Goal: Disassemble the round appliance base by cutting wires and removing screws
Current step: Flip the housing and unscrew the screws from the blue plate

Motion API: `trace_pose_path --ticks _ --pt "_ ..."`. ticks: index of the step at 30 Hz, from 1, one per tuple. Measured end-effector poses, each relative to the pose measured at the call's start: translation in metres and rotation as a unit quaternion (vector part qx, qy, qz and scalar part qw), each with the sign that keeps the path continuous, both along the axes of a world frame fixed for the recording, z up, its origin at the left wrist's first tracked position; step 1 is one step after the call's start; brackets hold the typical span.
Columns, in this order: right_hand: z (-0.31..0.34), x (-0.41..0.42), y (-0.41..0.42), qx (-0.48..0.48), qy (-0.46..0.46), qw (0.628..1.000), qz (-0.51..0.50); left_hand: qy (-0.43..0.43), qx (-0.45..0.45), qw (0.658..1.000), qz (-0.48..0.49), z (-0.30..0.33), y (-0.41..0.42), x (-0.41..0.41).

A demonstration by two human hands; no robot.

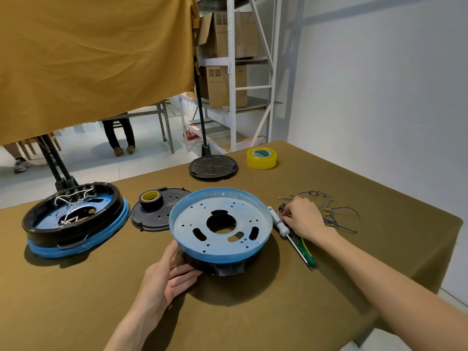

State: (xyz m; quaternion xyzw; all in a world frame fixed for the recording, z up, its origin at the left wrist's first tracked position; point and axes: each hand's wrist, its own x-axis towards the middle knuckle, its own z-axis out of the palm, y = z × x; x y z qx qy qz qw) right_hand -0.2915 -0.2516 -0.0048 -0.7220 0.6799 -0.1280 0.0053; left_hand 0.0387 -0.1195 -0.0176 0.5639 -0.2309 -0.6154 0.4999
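The round appliance base [192,225], a pale blue metal dish with holes on a black plastic body, sits tilted at the middle of the table. My left hand [164,277] lies palm up at its near left edge, fingers straight under the body and thumb against the side. My right hand [304,219] is to the right of the base, fingers curled down at the white handle of a screwdriver [276,219] lying on the cloth; whether they grip it is hidden. Green-handled cutters [309,254] lie beside the screwdriver shaft. Cut blue wires [338,215] lie past my right hand.
A second base [73,219] with white wires inside sits at the left. A black cover plate [162,216] carries a black tape roll [151,199]. A black disc [212,167] and yellow tape [261,158] sit at the far edge. The table's right edge [445,224] drops off beyond the wires.
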Motion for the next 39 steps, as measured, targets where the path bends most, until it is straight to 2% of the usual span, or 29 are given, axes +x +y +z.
trace_pose_path --ticks 4,7,9,12,16,18,20,24,29,33,39 --pt "0.006 0.001 0.003 -0.034 -0.009 0.999 -0.039 0.02 -0.001 1.0 -0.007 0.0 -0.001 0.002" --pt "0.016 0.001 0.01 -0.043 -0.116 0.991 -0.047 0.015 -0.003 1.0 -0.014 -0.003 -0.003 0.001" --pt "0.026 0.008 0.018 -0.067 -0.205 0.976 -0.011 -0.004 -0.007 1.0 -0.024 -0.004 -0.004 -0.001" --pt "0.044 0.033 0.034 -0.077 -0.284 0.954 0.054 -0.017 -0.009 0.999 -0.031 -0.006 -0.005 -0.001" --pt "0.064 0.07 0.054 0.029 -0.406 0.9 0.155 -0.019 -0.015 0.999 -0.025 -0.008 -0.004 0.0" --pt "0.067 0.09 0.064 0.096 -0.437 0.869 0.212 -0.024 -0.024 0.999 -0.03 -0.009 -0.003 0.0" --pt "0.066 0.11 0.07 0.143 -0.432 0.853 0.256 -0.03 -0.034 0.998 -0.042 -0.009 -0.003 0.0" --pt "0.06 0.137 0.068 0.182 -0.375 0.858 0.298 -0.046 -0.052 0.995 -0.073 -0.01 -0.003 0.002" --pt "0.056 0.145 0.059 0.262 -0.362 0.848 0.286 -0.087 -0.063 0.989 -0.097 -0.014 -0.004 0.002" --pt "0.054 0.145 0.056 0.317 -0.398 0.815 0.276 -0.124 -0.075 0.983 -0.108 -0.018 -0.006 0.002" --pt "0.051 0.141 0.056 0.348 -0.411 0.8 0.264 -0.149 -0.089 0.978 -0.112 -0.021 -0.004 0.001"
